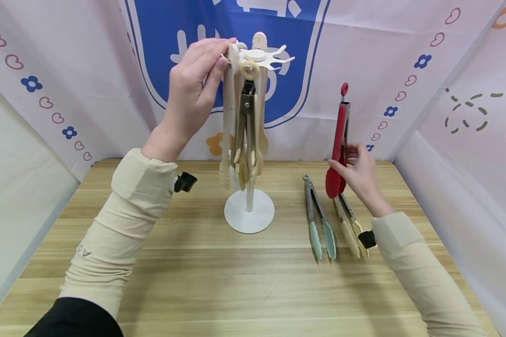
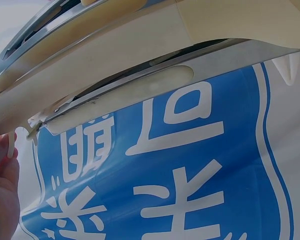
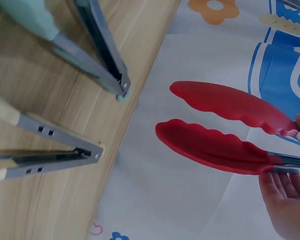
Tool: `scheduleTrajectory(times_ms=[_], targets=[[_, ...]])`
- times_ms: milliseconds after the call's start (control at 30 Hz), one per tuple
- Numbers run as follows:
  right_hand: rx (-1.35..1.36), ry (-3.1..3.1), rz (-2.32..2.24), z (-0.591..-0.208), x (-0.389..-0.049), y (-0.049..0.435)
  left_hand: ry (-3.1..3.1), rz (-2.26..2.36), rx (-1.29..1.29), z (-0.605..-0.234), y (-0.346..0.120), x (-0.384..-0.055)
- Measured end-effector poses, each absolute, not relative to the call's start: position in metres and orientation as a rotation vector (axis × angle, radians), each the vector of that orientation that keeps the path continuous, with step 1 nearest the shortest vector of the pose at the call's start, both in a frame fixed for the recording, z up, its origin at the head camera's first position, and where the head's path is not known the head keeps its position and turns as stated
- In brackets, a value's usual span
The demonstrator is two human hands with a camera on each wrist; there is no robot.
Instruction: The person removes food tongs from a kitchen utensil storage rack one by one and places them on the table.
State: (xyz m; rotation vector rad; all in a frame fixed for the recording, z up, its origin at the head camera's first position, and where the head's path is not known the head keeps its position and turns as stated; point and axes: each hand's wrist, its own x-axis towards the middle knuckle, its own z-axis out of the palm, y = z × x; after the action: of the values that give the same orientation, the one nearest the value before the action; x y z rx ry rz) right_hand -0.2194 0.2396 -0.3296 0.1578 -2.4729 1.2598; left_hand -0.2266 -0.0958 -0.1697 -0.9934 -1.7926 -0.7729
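Note:
My left hand (image 1: 194,79) is raised at the top of a white utensil rack (image 1: 249,222), its thumb and fingers pinching one of the hooks at the left side. Several cream-handled utensils hang there, with metal tongs (image 1: 247,105) at the front. In the left wrist view the fingertips (image 2: 5,150) meet a pale hook beside the hanging handles. Red tongs (image 1: 332,180) are held upright in my right hand (image 1: 362,173), ring end up and red heads down. The right wrist view shows their two scalloped heads (image 3: 215,147) slightly apart.
On the wooden table (image 1: 202,290), mint-tipped tongs (image 1: 315,236) lie to the right of the rack. Cream-tipped tongs (image 1: 350,236) lie beside them, partly beneath the red pair in view. A printed cloth (image 1: 303,112) hangs behind the table's back edge.

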Motion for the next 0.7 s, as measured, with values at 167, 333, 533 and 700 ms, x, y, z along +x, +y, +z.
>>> scheduleTrajectory(times_ms=[167, 333, 533, 700], targets=[[0.122, -2.500, 1.211, -0.332, -0.217, 0.247, -1.775, -0.781, -1.007, -0.169, -0.096, -0.227], [0.053, -2.551, 1.196, -0.333, -0.216, 0.254, -1.773, -0.785, -1.007, -0.169, -0.096, -0.227], [0.014, -2.592, 1.152, -0.333, -0.213, 0.261, -1.773, -0.797, -0.999, -0.169, -0.096, -0.227], [0.001, -2.618, 1.095, -0.335, -0.210, 0.266, -1.773, -0.801, -0.997, -0.169, -0.095, -0.227]])
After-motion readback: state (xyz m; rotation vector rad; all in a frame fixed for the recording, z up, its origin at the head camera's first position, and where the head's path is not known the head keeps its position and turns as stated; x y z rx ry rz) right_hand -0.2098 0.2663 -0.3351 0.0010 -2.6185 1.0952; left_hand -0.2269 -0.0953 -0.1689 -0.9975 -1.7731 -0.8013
